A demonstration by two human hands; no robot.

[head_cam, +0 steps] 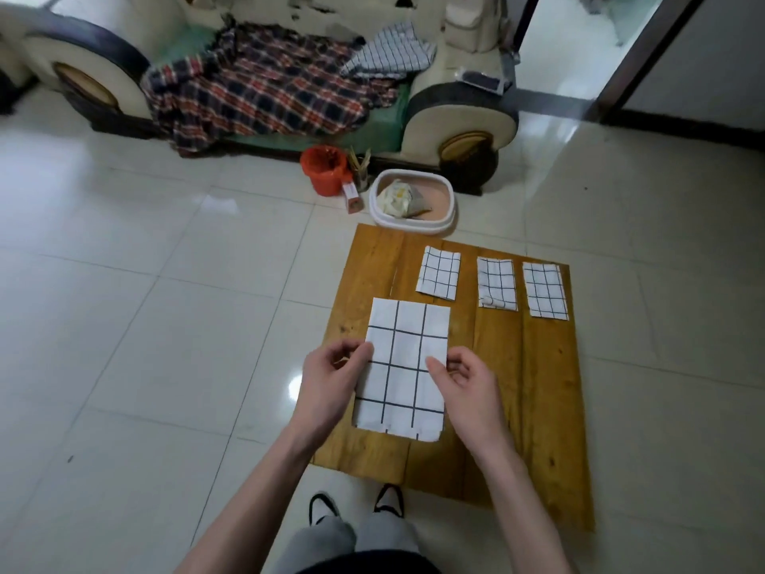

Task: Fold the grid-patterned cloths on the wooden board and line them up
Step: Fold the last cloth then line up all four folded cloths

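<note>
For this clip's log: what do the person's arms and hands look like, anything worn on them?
Both forearms are bare up to the frame's bottom edge, with no sleeves in view. The left hand and the right hand carry no gloves, and no rings, watch or wristband can be seen. No markings show on either arm.

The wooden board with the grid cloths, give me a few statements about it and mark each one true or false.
1. Three small folded cloths lie in a row at the far end of the wooden board. True.
2. The large cloth hangs in the air. False: it lies flat on the board.
3. The left hand and right hand are at its side edges. True.
4. A blue bucket stands behind the board. False: the bucket is red.
</note>
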